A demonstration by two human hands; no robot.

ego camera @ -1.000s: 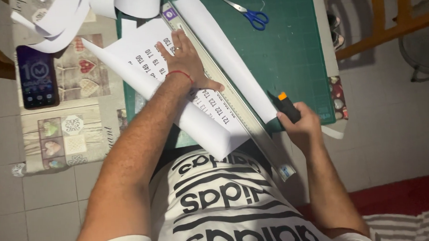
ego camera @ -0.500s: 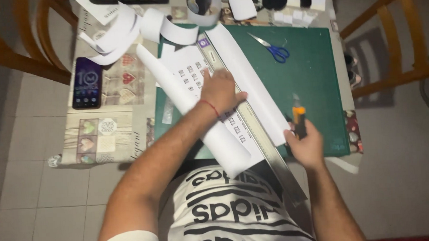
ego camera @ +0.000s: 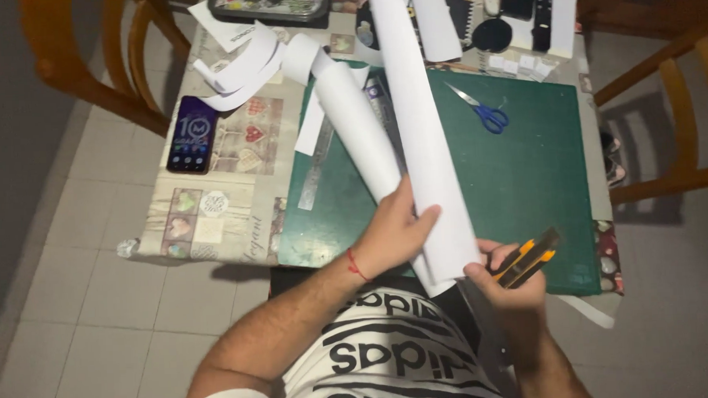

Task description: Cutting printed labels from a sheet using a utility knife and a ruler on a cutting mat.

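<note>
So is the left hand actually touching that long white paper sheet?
Touching. The head view shows the left hand gripping the long white paper sheet near its lower end, its fingers pressed against the paper.

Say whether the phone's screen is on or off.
On: the dark rectangular phone on the patterned tablecloth shows a lit purple display.

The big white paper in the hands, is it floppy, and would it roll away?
Probably floppy: the big white paper curls over where the left hand grips it. Likely light. Its curl suggests it may roll up again if released. The right hand holds an orange knife.
</note>
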